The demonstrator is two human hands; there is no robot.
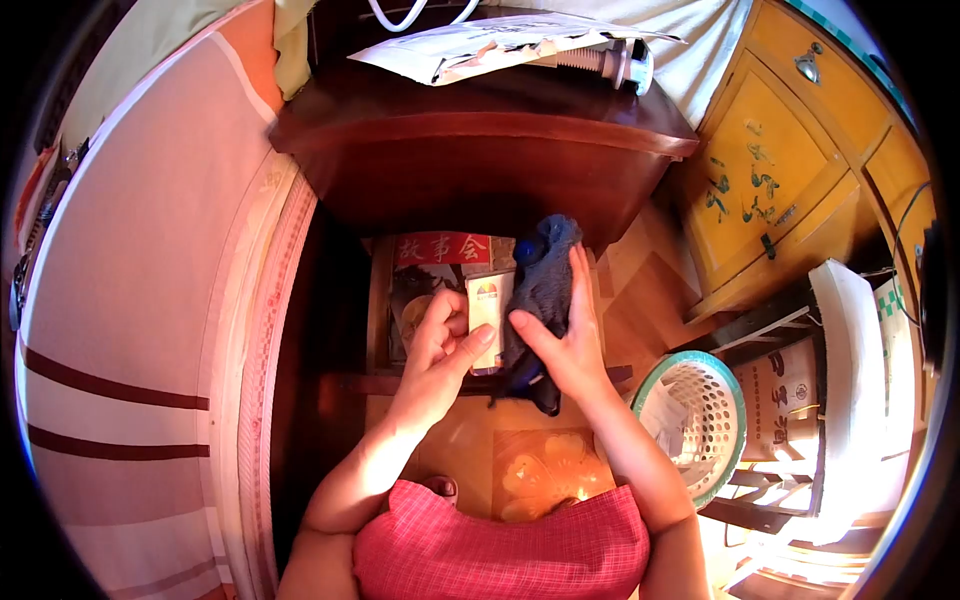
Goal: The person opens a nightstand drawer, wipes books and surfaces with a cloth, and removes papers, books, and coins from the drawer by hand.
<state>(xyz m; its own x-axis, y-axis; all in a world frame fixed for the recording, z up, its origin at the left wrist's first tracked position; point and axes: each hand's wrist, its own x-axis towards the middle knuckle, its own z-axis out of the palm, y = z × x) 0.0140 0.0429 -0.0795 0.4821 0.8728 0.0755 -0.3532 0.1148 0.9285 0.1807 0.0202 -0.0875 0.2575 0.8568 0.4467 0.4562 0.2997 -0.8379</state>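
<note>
My left hand (438,345) grips a small cream-coloured box (486,312) with a coloured emblem near its top, thumb on its front. A dark blue fuzzy cloth bundle (540,290) is held upright in my right hand (570,345), with the thumb across it and the fingers behind. Box and bundle are side by side above an open drawer (378,300). A magazine (440,250) with a red title band lies in the drawer, partly hidden by my left hand and the box.
Above the drawer is a dark wooden cabinet top (480,110), bearing a torn white package (470,50) and a threaded fitting (590,62). A bed (130,300) runs along the left. A perforated basket (715,410) and a yellow cupboard (770,170) stand at right.
</note>
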